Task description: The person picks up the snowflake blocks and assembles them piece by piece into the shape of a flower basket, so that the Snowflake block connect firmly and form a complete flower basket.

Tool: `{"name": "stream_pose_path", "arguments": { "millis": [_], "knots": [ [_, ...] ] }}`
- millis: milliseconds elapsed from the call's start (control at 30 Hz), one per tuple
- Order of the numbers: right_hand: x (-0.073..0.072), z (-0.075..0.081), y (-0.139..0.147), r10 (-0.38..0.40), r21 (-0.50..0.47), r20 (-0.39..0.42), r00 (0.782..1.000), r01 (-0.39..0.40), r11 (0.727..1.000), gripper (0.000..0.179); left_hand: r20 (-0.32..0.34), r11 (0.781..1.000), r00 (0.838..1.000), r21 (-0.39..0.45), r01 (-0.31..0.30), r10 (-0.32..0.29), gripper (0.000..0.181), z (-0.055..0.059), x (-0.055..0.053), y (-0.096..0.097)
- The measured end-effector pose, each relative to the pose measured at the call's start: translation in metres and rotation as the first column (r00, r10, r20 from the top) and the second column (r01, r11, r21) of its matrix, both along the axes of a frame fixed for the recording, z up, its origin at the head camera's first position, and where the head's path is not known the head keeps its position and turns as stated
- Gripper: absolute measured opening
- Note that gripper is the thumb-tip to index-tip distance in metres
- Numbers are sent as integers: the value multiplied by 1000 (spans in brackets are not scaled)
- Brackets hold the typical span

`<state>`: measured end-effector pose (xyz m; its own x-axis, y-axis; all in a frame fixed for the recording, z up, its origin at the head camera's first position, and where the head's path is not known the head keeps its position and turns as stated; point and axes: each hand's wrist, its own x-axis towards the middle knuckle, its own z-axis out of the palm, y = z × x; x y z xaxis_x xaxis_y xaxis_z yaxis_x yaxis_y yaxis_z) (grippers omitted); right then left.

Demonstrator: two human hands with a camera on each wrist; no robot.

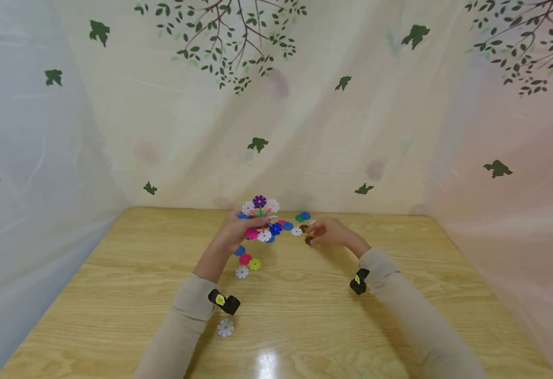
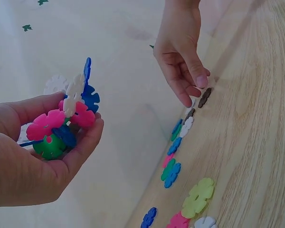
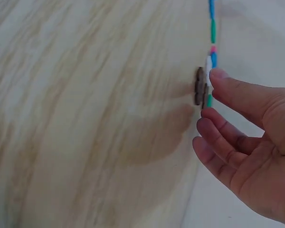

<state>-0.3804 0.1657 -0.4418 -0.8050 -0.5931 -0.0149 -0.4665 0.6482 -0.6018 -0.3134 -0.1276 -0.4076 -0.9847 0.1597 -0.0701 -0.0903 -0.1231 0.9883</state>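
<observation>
My left hand (image 1: 236, 231) holds a cluster of joined plastic snowflake discs (image 2: 69, 114) in pink, white, blue and green, and a purple disc (image 1: 259, 201) tops it in the head view. The thumb and fingers curl about the cluster, up off the table. My right hand (image 3: 256, 137) is low over the far part of the table, thumb and fingers loosely bent and apart, with nothing seen between them. Close by its fingertips lies a brown disc (image 2: 205, 97); a second brown disc (image 1: 303, 228) is partly hidden by the hand in the head view.
Loose blue, green, pink and white discs (image 2: 173, 176) lie in a row near the table's far edge. A yellow disc (image 1: 255, 264) is near my left wrist, and a white disc (image 1: 226, 327) lies nearer me. A printed curtain (image 1: 305, 131) stands behind the wooden table (image 1: 305, 316).
</observation>
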Motion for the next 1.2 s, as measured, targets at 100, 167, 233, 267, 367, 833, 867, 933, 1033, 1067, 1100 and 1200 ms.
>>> {"name": "stream_pose_path", "arguments": {
  "millis": [100, 167, 233, 267, 367, 833, 867, 933, 1033, 1067, 1100, 1200],
  "knots": [
    [-1, -4, 1, 6, 8, -5, 1000, -6, 1000, 28, 22, 1000, 1000, -7, 1, -1, 42, 0, 1, 1],
    [-3, -8, 2, 10, 5, -11, 1000, -10, 1000, 26, 25, 1000, 1000, -5, 4, -4, 46, 0, 2, 1],
    [-3, -11, 3, 13, -4, -16, 1000, -13, 1000, 23, 20, 1000, 1000, 1, 7, -7, 49, 0, 2, 1],
    [-4, -12, 3, 13, -10, -19, 1000, -13, 1000, 21, 19, 1000, 1000, 7, 7, -7, 49, 0, 2, 1],
    [-4, -14, 3, 17, -44, -4, 1000, -17, 999, 19, 5, 1000, 1000, 18, 18, -18, 49, -1, 2, 0],
    [19, 12, -21, -105, -363, 239, 965, 189, 912, 26, 9, 1000, 1000, -6, 8, -8, 46, -2, 2, 0],
    [21, 16, -24, -112, -402, 251, 961, 209, 892, 28, 8, 1000, 1000, -9, 8, -8, 48, -3, 2, 0],
    [27, 23, -32, -138, -466, 264, 955, 251, 848, 29, 9, 1000, 1000, -12, 5, -5, 50, -3, 2, 1],
    [35, 33, -45, -175, -537, 279, 944, 304, 787, 30, 0, 999, 1000, -32, 8, -8, 52, -4, 2, 2],
    [37, 35, -49, -184, -559, 282, 941, 318, 766, 30, -2, 999, 1000, -38, 7, -7, 52, -4, 2, 3],
    [40, 38, -53, -194, -578, 285, 939, 329, 747, 30, 0, 999, 1000, -40, 4, -4, 51, -4, 2, 3],
    [45, 42, -64, -206, -628, 282, 937, 342, 699, 30, 1, 999, 1000, -47, -8, 8, 47, -3, 2, 4]
  ]
}}
